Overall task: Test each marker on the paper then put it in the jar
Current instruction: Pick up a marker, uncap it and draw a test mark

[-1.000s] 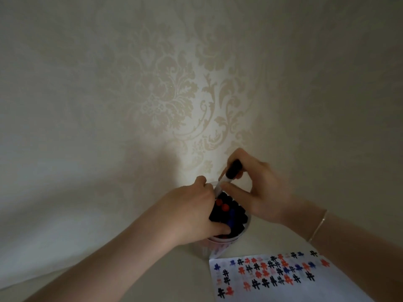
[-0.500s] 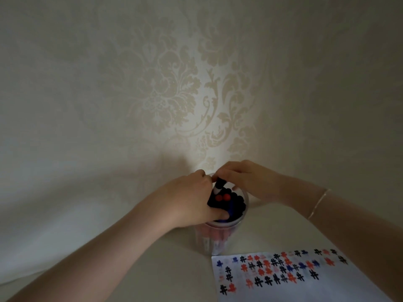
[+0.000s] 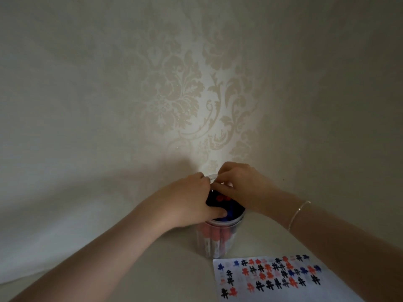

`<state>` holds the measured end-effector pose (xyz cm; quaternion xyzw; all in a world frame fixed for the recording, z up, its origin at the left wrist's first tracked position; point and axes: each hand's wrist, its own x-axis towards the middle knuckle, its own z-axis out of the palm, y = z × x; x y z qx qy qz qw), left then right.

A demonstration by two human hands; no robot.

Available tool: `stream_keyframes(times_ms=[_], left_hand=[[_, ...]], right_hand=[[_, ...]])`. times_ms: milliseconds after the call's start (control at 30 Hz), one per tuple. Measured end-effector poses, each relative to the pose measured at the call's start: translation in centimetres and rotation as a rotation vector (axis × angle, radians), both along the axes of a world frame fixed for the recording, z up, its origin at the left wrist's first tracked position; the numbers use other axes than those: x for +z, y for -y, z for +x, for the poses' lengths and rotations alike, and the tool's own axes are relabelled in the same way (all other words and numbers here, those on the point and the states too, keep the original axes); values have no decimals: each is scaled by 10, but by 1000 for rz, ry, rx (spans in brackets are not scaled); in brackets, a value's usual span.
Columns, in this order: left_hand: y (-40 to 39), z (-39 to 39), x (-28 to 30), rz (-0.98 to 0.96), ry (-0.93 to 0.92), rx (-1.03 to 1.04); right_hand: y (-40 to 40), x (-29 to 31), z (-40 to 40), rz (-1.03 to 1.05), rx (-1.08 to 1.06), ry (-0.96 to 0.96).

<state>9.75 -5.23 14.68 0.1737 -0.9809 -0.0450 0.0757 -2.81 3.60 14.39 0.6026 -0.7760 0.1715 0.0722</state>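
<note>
Head view: a clear jar (image 3: 218, 238) stands on the pale counter (image 3: 170, 264), close to a wall (image 3: 174, 94) papered in a damask pattern. The jar is packed with markers (image 3: 220, 199), their black, red and blue caps showing at the mouth and red barrels showing through the side.

The left hand (image 3: 187, 199) lies over the jar's left rim, thumb curled across the caps at the near edge and fingers bent down at the far rim, so its grip is closed on the jar. The right hand (image 3: 242, 186) reaches over the far right of the mouth, fingers bent down onto the marker tops; whether it pinches one marker or only presses on them cannot be told. A thin bracelet (image 3: 298, 212) circles the right wrist.

Near the jar, to the front right, lies the paper (image 3: 272, 290), its upper part covered in rows of black, red and blue test marks (image 3: 270, 273).
</note>
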Motion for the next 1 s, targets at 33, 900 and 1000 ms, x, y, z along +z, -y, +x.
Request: stream_keyframes(times_ms=[33, 900, 1000], left_hand=[[-2, -1, 0, -18, 2, 3], [28, -37, -62, 261, -754, 114], [31, -42, -75, 259, -901, 143]], right_hand=[[-2, -3, -1, -73, -1, 8], [25, -24, -26, -285, -321, 334], [28, -25, -17, -332, -286, 558]])
